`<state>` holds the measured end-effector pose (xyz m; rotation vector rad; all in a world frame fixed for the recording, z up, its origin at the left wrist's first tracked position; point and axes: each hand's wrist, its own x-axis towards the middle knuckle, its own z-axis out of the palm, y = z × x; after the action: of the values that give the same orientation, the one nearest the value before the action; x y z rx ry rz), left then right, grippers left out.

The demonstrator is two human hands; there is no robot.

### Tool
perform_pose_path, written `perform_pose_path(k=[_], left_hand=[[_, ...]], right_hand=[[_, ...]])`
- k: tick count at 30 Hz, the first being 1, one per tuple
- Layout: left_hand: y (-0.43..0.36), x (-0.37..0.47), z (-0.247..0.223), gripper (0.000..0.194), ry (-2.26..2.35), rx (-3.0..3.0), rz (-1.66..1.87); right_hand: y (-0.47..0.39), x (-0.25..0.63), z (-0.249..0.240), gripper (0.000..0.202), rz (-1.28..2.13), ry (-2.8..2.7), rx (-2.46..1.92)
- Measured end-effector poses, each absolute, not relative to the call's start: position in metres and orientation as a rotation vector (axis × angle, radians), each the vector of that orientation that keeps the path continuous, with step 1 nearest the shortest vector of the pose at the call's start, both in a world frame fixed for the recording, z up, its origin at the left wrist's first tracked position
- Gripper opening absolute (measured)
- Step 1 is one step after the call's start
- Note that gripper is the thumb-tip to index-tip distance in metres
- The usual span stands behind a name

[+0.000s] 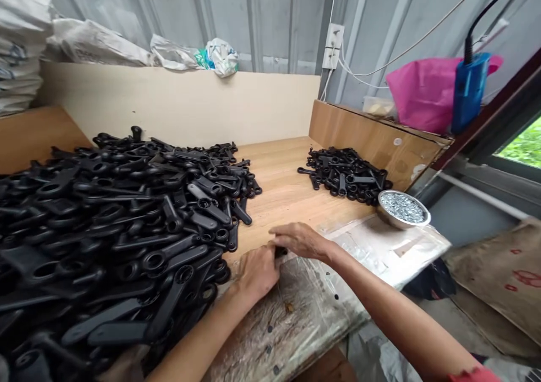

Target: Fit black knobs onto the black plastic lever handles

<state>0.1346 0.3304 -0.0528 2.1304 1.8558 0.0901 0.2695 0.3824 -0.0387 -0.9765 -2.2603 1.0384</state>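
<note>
My left hand point(260, 269) is closed around a black plastic handle point(280, 251), mostly hidden by the fingers, at the table's front. Right beside it, my right hand point(302, 240) reaches over the same piece with its fingers bent and pressed together; whatever is between them is hidden. A large heap of black plastic handles point(169, 201), each with a ring at one end, spreads over the left of the table. At the back right lies a smaller pile of similar handles point(344, 173). Near it, a metal bowl point(403, 224) holds many small silvery metal pieces point(401, 207).
The wooden table point(274, 168) has clear plastic sheeting point(355, 241) along its front edge. Boards wall its back and right side. A pink bag point(422, 92) and a blue container point(470, 92) stand on the right ledge. White sacks point(97, 44) lie behind.
</note>
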Motion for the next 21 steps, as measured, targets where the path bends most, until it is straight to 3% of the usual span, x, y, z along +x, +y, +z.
perform_pose_path(k=[4,10,13,21], left_hand=[[0.306,0.126,-0.047,0.022,1.81,1.977,0.274],[0.265,0.123,-0.043,0.054,1.73,1.823,0.653],[0.238,0.102,-0.051,0.061,1.756,1.837,0.849],[0.161,0.043,-0.103,0.046,2.05,2.109,1.184]], right_hand=[[0.349,0.288,-0.033,0.019,1.175,-2.409,-0.906],[0.343,0.299,-0.034,0.013,1.145,-2.381,-1.025],[0.367,0.32,-0.025,0.016,0.997,-2.288,-1.205],[0.469,0.369,0.023,0.036,0.304,-1.796,-1.728]])
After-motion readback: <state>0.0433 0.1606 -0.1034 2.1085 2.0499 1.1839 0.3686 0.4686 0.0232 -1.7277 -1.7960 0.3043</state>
